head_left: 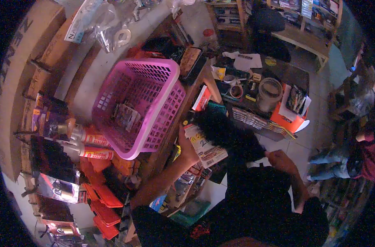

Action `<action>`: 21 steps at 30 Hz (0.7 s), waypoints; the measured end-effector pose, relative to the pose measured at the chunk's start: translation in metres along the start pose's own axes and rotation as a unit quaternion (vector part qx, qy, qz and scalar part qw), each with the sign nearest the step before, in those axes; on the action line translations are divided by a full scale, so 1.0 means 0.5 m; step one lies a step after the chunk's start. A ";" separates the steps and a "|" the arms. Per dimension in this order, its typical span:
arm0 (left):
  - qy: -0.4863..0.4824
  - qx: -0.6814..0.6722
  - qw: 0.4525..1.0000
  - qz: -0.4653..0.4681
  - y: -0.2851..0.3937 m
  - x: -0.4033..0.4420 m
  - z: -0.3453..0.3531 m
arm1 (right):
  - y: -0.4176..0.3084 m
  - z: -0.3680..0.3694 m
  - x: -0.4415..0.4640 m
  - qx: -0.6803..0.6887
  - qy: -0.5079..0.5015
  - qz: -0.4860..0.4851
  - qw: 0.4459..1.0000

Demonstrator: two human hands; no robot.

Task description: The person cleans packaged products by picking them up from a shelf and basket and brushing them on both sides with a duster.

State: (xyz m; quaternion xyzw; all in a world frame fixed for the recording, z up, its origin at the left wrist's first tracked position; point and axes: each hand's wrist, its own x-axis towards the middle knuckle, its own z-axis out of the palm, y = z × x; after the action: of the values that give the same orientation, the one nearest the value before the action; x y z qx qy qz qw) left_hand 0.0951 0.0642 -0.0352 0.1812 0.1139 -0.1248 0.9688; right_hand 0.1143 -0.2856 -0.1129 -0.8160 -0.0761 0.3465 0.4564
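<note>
My left hand (188, 149) is closed around the side of a flat printed box (205, 147) with handwritten figures on its face. In my right hand (283, 161) is the handle end of a black feather duster (230, 128), with my fingers wrapped round it. The duster's fluffy head reaches left, just above the box and overlapping its upper edge in view. Left of my left hand, a pink plastic basket (159, 119) stands on a wooden shelf, with small packets (127, 116) inside it.
Silicone sealant tubes (96, 153) and orange packaged items (107, 212) hang at the left. On a low table to the right are a clear tub (270, 92) and an orange box (288, 117). Another person's jeans (329, 162) show at the far right.
</note>
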 end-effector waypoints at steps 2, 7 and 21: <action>-0.067 -0.024 0.997 0.010 0.000 0.005 -0.019 | -0.060 0.005 -0.017 0.012 -0.060 0.067 0.996; 0.072 0.033 0.996 0.050 -0.015 0.008 0.005 | 0.015 0.057 0.009 -0.009 0.055 -0.056 0.997; -0.108 0.011 0.992 0.067 -0.016 0.011 -0.023 | -0.082 0.038 -0.003 0.023 0.036 0.028 0.999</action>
State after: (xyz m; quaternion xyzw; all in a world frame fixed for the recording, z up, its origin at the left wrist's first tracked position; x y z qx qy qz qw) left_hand 0.0958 0.0601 -0.0495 0.1845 -0.0049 -0.0797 0.9796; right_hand 0.1091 -0.2498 -0.0858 -0.8189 -0.0288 0.3309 0.4680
